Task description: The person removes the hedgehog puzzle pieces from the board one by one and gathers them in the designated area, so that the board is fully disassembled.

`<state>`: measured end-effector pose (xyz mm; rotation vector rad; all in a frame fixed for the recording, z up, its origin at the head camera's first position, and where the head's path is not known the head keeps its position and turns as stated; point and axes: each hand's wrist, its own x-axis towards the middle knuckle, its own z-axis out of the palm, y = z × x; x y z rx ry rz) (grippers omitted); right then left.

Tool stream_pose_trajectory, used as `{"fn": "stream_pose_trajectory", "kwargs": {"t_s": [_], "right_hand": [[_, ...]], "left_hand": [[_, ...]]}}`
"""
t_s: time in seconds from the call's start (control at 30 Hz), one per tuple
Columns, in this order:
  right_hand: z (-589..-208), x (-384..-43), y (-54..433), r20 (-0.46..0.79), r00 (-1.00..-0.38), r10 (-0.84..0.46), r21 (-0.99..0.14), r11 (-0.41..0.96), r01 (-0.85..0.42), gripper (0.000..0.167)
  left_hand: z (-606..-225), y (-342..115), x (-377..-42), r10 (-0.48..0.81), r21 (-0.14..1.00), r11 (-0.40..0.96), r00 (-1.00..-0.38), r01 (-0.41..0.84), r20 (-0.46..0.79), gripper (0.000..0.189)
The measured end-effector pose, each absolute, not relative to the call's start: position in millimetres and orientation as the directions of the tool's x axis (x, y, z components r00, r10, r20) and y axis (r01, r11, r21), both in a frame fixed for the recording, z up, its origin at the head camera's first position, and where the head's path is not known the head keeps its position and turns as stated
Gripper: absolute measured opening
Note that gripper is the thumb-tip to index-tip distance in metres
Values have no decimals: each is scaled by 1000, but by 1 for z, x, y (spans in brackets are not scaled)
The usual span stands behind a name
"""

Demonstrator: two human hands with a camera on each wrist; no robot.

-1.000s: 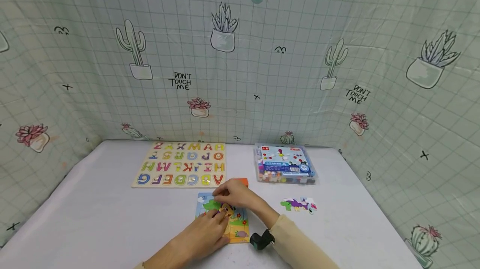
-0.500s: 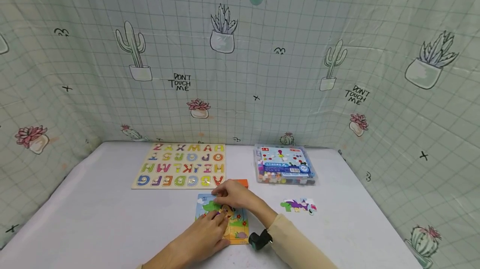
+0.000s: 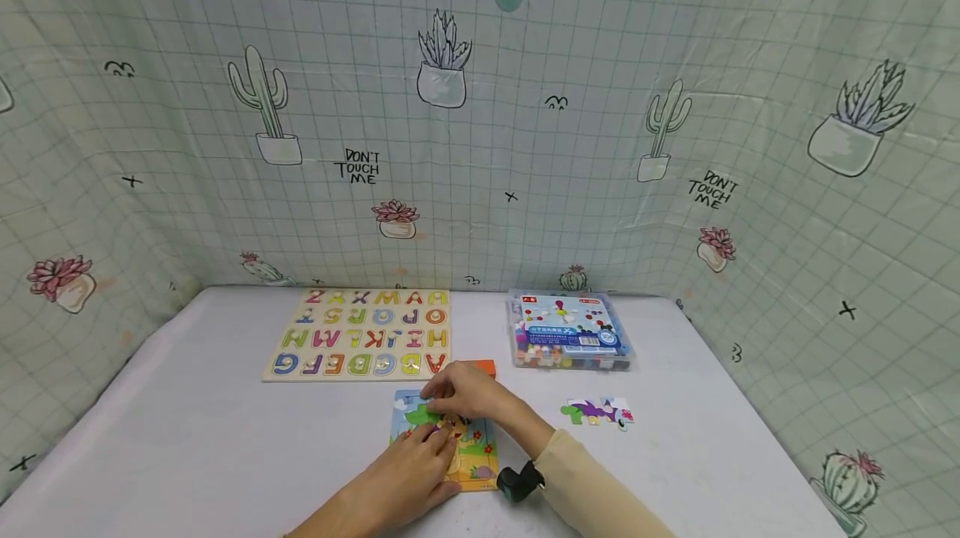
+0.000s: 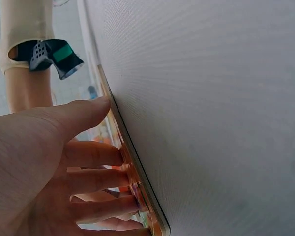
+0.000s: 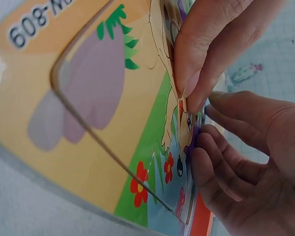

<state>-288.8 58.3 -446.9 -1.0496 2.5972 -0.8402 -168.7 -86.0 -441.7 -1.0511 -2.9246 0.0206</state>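
A jigsaw puzzle [image 3: 480, 475] with a cartoon animal, flowers and grass lies on the table, its pieces set inside a framed tray. My left hand [image 3: 416, 467] rests on its lower left, fingers straight and tips on the picture; the left wrist view has the thumb [image 4: 91, 115] at the board's edge. Over the upper part bends my right hand [image 3: 467, 389], thumb and fingers curled down at the green part of the picture. In the right wrist view that hand [image 5: 250, 157] hides what lies under its fingertips, so I cannot tell whether it pinches a piece.
Several loose jigsaw pieces [image 3: 597, 411] lie together to the right. A wooden alphabet board [image 3: 360, 329] is at the back left, and a clear plastic case [image 3: 572, 331] of coloured parts at the back right. Behind my right hand is an orange box [image 3: 486, 368].
Both hands stay nearly in place on the puzzle; the right fingertips have shifted slightly at its upper left. The head view has tilted a little.
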Motion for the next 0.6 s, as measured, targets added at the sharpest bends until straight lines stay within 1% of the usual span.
{"fn": "stream_pose_trajectory", "kwargs": {"t_s": [0.17,0.37,0.6], "right_hand": [[-445,-288,58,2,-728,-686,-590,587,-554,16],[-446,-287,55,-19,-759,-651,-609,609,-508,13],[-445,-288,54,-18,-781,-625,-663,591,-458,8]], "left_hand": [[-442,-86,-169,638,-29,770,-769,638,29,57],[-443,-86,-169,641,-26,767,-767,641,22,58],[-443,-87,-171,645,-35,764,-763,644,29,58]]}}
